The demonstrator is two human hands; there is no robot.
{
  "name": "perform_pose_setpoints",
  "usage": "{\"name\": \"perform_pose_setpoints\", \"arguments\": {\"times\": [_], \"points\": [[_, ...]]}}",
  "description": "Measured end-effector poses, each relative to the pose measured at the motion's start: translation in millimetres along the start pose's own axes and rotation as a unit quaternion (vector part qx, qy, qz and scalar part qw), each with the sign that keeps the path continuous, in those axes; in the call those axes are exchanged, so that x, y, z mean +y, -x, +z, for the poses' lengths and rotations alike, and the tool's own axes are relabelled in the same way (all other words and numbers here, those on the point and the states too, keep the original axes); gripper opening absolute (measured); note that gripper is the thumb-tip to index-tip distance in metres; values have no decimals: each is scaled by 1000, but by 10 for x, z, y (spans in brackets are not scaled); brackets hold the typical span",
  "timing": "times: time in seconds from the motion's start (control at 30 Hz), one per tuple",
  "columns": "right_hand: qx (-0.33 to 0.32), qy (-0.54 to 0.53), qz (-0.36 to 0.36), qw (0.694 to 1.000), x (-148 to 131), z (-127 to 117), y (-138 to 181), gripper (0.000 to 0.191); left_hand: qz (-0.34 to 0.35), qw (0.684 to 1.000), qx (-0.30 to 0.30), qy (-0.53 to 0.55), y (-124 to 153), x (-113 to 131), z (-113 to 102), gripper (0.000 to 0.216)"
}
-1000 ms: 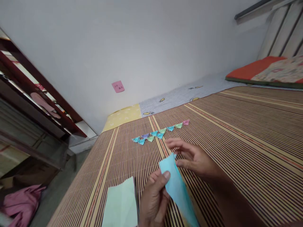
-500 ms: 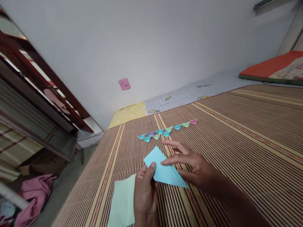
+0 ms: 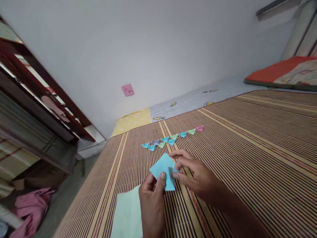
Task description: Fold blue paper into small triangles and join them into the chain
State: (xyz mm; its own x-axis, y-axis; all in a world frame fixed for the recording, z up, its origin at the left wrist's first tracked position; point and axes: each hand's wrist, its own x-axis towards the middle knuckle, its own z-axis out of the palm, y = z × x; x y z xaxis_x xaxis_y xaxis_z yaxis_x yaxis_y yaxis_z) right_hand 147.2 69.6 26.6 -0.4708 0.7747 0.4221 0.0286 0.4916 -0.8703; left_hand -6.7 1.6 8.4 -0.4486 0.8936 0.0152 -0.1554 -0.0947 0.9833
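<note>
A blue sheet of folding paper (image 3: 161, 166) is held up over the striped mat, with one flap turned over at its right side. My left hand (image 3: 154, 201) pinches its lower left part, thumb on top and fingers underneath. My right hand (image 3: 192, 170) grips the raised flap at the right between thumb and fingers. Beside my left hand lies a pale green sheet of paper (image 3: 126, 211), partly covered by that hand. Beyond the hands, several small folded paper pieces (image 3: 170, 140) in blue, green, purple and pink stand in two slanting rows.
The striped mat (image 3: 237, 142) covers the bed. A red-orange cushion (image 3: 274, 72) lies at the far right. A pink note (image 3: 127, 89) is on the wall (image 3: 158, 49). Pink cloth (image 3: 32, 211) lies on the floor, left of the bed edge.
The paper's lower right point has been folded over toward the left. My right hand has closed on the flap, its fingers spread before. My left hand keeps its hold.
</note>
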Motion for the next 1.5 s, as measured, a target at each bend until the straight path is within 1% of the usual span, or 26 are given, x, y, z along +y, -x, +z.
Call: {"name": "perform_pose_setpoints", "arguments": {"times": [0.07,0.1,0.17,0.23,0.3,0.37,0.43,0.47,0.57,0.67,0.73,0.83,0.9,1.03,1.13,1.3,1.4,1.5], "points": [[-9,0,6,1000,-2,-10,5,8,-3,1000,5,5,-10,-6,22,33],[-23,-2,5,1000,4,-21,10,7,-11,1000,5,26,-18,-10,36,32],[-67,-21,-1,998,28,-47,22,13,-48,994,3,93,-32,-15,66,29],[-114,-54,-4,992,59,-67,31,18,-92,983,-7,160,-40,-12,94,26],[-131,-74,3,989,85,-70,36,16,-114,975,-19,191,-41,-6,114,23],[-122,-70,15,990,96,-56,33,10,-110,975,-27,191,-38,-2,127,23],[-108,-55,25,992,96,-32,22,3,-96,981,-19,170,-32,-8,133,25],[-101,-51,28,993,95,-19,15,4,-87,984,-14,154,-30,-16,134,26],[-66,-60,31,996,106,24,-13,15,-54,994,-6,97,-25,-50,120,26],[-29,-108,57,992,149,66,-33,13,-25,999,-6,41,-27,-78,95,25],[-9,-144,80,986,180,84,-43,14,-18,1000,-3,19,-30,-84,82,31],[27,-159,94,982,193,89,-56,16,-21,1000,0,11,-33,-81,79,39],[43,-157,98,982,172,84,-61,17,-27,1000,-3,8,-32,-77,88,40],[47,-128,115,984,109,75,-49,18,-24,1000,-15,10,-18,-62,121,40],[54,-98,119,987,83,65,-36,17,-16,1000,-11,6,-3,-45,144,37],[64,-69,126,988,88,41,-39,16,-30,999,-3,-43,-7,-65,126,35],[70,-77,122,987,106,41,-44,18,-42,998,-13,-39,-18,-96,105,34],[86,-111,118,983,127,46,-45,13,-41,998,-25,-32,-17,-98,106,29]]}}
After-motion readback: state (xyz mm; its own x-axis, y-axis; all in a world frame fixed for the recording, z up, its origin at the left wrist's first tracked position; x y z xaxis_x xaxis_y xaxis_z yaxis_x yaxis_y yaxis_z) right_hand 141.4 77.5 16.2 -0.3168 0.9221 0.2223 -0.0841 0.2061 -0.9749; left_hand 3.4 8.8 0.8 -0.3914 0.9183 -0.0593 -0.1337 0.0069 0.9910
